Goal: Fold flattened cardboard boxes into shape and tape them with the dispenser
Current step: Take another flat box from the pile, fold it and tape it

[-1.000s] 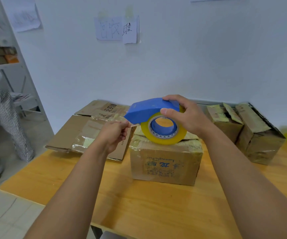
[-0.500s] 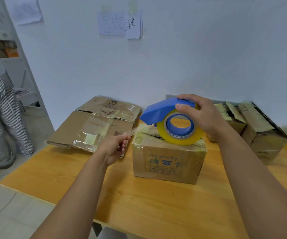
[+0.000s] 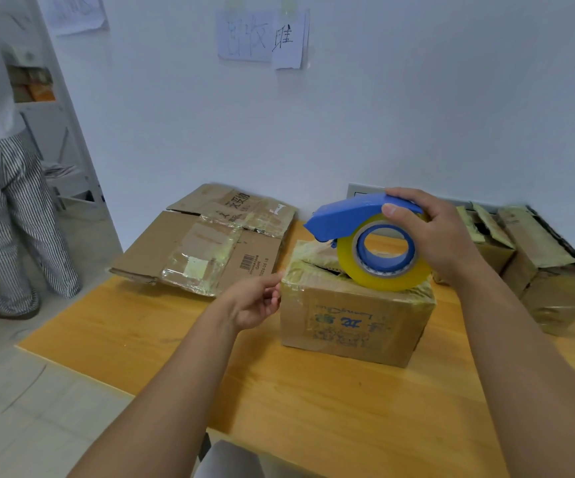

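Note:
A small folded cardboard box [image 3: 355, 319] with green print stands in the middle of the wooden table [image 3: 313, 401]. My right hand [image 3: 431, 236] grips a blue tape dispenser [image 3: 351, 212] holding a yellow roll [image 3: 382, 270], which rests on the box's top. My left hand [image 3: 255, 301] is at the box's upper left corner and pinches the clear tape end against it. A strip of tape runs from that corner up to the dispenser's mouth.
Flattened cardboard boxes [image 3: 206, 243] lie at the table's back left. Two folded boxes [image 3: 541, 270] stand at the back right. A person in striped trousers [image 3: 13, 215] stands on the floor at the left, beside a white shelf [image 3: 58, 139].
My left hand has drawn the tape end down from the dispenser's mouth to the box's left corner. The dispenser has moved right and down onto the box top.

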`<state>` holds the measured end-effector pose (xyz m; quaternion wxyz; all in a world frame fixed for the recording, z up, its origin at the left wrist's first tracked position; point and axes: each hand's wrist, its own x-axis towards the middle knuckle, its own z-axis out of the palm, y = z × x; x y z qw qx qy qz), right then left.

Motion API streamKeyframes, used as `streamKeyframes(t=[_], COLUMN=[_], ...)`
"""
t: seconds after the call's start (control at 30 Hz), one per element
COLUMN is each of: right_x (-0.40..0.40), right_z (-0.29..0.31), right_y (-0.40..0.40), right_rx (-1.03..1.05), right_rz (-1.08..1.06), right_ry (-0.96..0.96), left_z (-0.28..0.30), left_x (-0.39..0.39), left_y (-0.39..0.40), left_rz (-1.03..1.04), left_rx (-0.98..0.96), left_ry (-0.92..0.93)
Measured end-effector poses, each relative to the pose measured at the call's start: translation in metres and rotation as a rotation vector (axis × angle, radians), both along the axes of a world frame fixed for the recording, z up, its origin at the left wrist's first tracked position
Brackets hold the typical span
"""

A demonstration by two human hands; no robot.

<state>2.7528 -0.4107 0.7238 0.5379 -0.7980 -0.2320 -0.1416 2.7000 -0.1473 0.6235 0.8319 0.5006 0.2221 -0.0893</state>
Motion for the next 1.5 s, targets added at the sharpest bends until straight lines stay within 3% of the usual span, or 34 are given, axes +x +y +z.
streamKeyframes(t=[0.1,0.23,0.37,0.43,0.53,0.7,0.93,1.07,1.17,1.5], right_x=[-0.001,-0.001,-0.001,-0.001,-0.003,-0.008,-0.009,-0.006,-0.005,-0.006], right_z=[-0.001,-0.003,-0.004,-0.004,-0.004,0.000,0.006,0.006,0.007,0.024], right_y=[0.000,0.000,0.002,0.001,0.002,0.006,-0.003,-0.005,-0.006,-0.022], right_rx=[0.004,-0.004,-0.009,-0.011,-0.027,-0.071,-0.138,-0.131,-0.131,-0.289], right_rz=[-0.011,-0.028,-0.040,-0.050,-0.069,-0.137,-0.095,-0.029,-0.007,0.058], right_ry=[-0.011,-0.023,-0.032,-0.031,-0.030,-0.038,0.010,0.039,0.031,0.009], left_z=[-0.001,0.007,0.023,0.027,0.018,0.027,0.048,0.047,0.033,0.029], left_x=[-0.002,-0.008,-0.019,-0.029,-0.032,-0.009,0.008,0.004,0.006,0.010], left_y=[-0.004,-0.004,-0.011,-0.020,-0.032,-0.026,-0.025,-0.043,-0.056,-0.053], left_rz=[-0.039,-0.065,0.139,-0.061,-0.261,-0.312,-0.508,-0.342,-0.238,-0.139], left_rx=[0.175,0.645,0.765,0.804,1.068,1.075,1.331,1.589,1.734,1.699], left_ry=[-0.004,-0.069,-0.407,-0.518,-0.577,-0.571,-0.550,-0.611,-0.555,-0.661])
